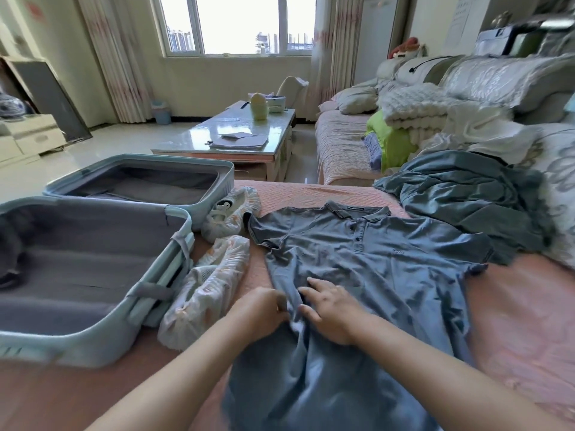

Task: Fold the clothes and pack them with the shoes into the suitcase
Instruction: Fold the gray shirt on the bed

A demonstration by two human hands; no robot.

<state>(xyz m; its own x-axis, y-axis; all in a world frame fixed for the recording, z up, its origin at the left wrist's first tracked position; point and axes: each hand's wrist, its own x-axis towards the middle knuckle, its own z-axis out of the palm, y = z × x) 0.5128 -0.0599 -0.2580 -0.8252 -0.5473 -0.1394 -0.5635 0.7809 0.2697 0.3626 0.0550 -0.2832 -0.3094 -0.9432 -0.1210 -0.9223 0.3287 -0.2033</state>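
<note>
A blue polo shirt point(389, 275) lies face up on the pink bedspread point(513, 321), collar at the far end, buttons showing and both short sleeves spread out to left and right. Its near part is bunched into loose folds under the person's 2 hands. The left hand point(261, 309) has a closed grip, its curled fingers pinching a ridge of the shirt's fabric near the middle. The right hand point(333, 312) is just beside it, nearly touching, with no grip taken: its fingers lie spread and flat on the cloth. To the left, a pale blue suitcase point(93, 353) lies open in 2 halves on the bedspread, grey lining showing in both. A dark item at the left edge of the near half is too blurred to tell. Between the suitcase and the shirt are 2 shoes, each in a thin plastic cover: the far shoe point(230, 213) is close to the shirt's left sleeve, and the near shoe point(202, 290) is against the near half's rim. A second blue-grey garment point(466, 194) lies crumpled at the far right, beyond the shirt's right sleeve.
</note>
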